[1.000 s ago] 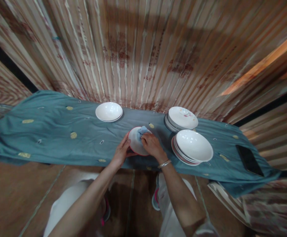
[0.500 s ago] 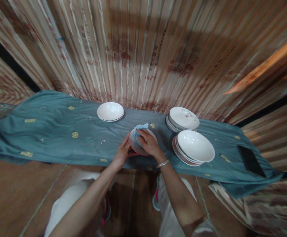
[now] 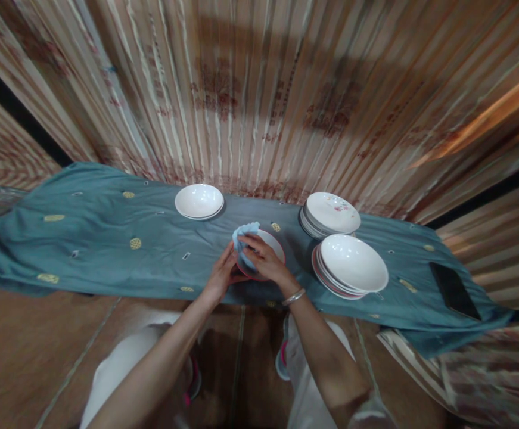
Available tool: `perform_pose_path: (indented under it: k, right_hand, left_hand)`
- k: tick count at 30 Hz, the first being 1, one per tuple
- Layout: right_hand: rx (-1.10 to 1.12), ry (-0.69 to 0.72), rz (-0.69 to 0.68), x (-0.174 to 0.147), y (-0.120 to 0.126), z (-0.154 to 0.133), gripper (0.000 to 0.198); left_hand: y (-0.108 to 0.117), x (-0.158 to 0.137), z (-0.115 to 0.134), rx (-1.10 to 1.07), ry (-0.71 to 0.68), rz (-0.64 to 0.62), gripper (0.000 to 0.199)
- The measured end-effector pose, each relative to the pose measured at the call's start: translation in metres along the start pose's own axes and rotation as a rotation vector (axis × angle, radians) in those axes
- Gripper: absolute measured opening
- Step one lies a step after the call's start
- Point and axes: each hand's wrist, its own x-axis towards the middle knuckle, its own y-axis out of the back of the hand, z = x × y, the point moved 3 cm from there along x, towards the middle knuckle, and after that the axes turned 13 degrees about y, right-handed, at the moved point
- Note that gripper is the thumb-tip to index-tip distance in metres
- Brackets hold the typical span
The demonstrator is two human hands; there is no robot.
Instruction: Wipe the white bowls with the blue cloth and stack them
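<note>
- Left grip (image 3: 222, 273): holding the left edge of a red-rimmed bowl (image 3: 273, 242), which lies between both grips.
- Right grip (image 3: 263, 257): holding a blue cloth (image 3: 241, 234) against that bowl.
- Near the right grip, to its right: stacked bowls (image 3: 353, 262), stacked plates (image 3: 333, 213) behind them.
- Beyond the left grip: white bowls (image 3: 199, 201) on the bench (image 3: 98, 238).
</note>
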Motion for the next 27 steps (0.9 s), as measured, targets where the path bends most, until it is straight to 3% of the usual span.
perform_pose_path:
  k: [5, 10, 19, 27]
  right_hand:
    - [-0.094, 0.038, 0.013, 0.002, 0.001, -0.002, 0.041]
    - [-0.354, 0.003, 0.021, 0.001, 0.009, -0.004, 0.044]
    - [-0.860, -0.158, -0.205, -0.011, 0.028, -0.024, 0.041]
    - [-0.866, -0.190, -0.371, -0.026, 0.033, -0.032, 0.028]
  left_hand:
    - [-0.001, -0.001, 0.001, 0.019, -0.026, -0.015, 0.070]
    - [-0.002, -0.003, 0.003, 0.064, -0.064, -0.028, 0.068]
    - [-0.003, -0.002, 0.004, 0.105, -0.077, -0.006, 0.073]
    - [-0.006, -0.004, 0.007, 0.118, -0.071, 0.031, 0.070]
